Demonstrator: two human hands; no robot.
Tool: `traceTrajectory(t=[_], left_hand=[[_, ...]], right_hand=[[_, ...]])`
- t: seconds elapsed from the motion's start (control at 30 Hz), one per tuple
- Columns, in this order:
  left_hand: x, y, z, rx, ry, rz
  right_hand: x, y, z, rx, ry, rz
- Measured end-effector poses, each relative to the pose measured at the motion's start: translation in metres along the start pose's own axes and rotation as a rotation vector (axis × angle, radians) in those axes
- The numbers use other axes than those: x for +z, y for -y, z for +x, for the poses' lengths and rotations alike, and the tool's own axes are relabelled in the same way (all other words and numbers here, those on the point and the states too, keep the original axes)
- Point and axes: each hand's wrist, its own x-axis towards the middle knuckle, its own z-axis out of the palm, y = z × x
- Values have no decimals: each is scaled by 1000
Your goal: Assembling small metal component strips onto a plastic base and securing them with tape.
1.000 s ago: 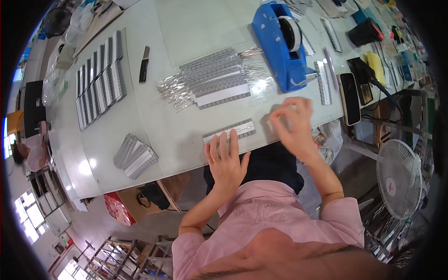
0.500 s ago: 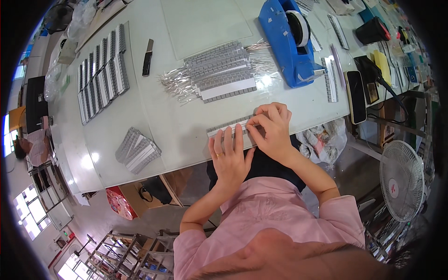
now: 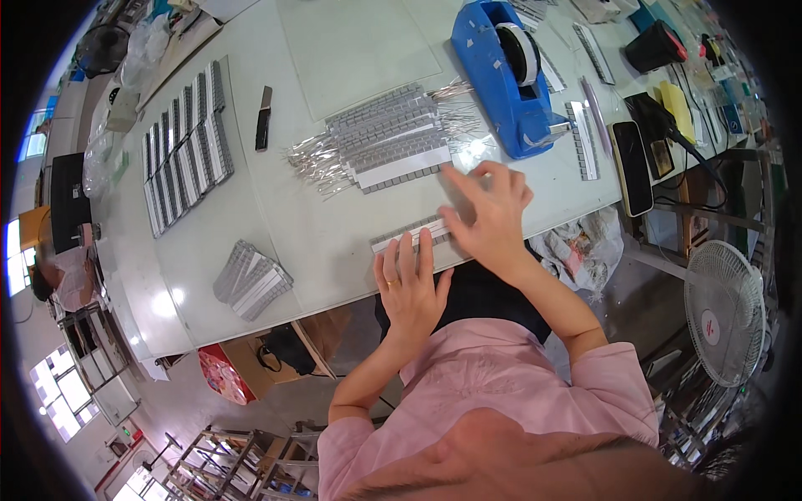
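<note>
A grey-and-white segmented strip (image 3: 408,232) lies near the front edge of the table. My left hand (image 3: 409,280) rests on it with fingers stretched out and lying flat, a ring on one finger. Above the strip's right end, my right hand (image 3: 493,219) has its thumb and index finger spread, with nothing visible between them. Its index finger is slightly blurred and points toward a stack of similar strips (image 3: 388,138) farther back. Thin silvery wires (image 3: 313,159) stick out at both ends of that stack.
Rows of strips (image 3: 188,146) lie at the left, a smaller fanned pile (image 3: 253,280) nearer. A utility knife (image 3: 264,121) lies behind. A blue tape dispenser (image 3: 510,92) stands at back right, near loose strips (image 3: 583,142) and a phone (image 3: 633,169). A fan (image 3: 725,313) stands at the right.
My right hand has opened from a pinch at the strip's right end, and its index finger now reaches toward the stack. My left hand stays on the strip. The view has shifted slightly.
</note>
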Motion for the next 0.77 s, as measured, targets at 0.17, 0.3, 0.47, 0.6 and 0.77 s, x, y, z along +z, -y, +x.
traceTrajectory(t=[0.17, 0.3, 0.47, 0.6, 0.77], left_hand=[[1, 21, -17, 143, -113, 84], [-1, 45, -31, 285, -278, -14], [-45, 100, -53, 232, -284, 205], [-89, 181, -57, -125, -357, 627], [-89, 219, -76, -133, -213, 693]], right_hand=[[-2, -18, -4, -46, -91, 76], [-6, -17, -10, -113, -107, 115], [-5, -7, -6, -193, -57, 123], [5, 1, 1, -290, -27, 121], [19, 15, -3, -335, 93, 218]])
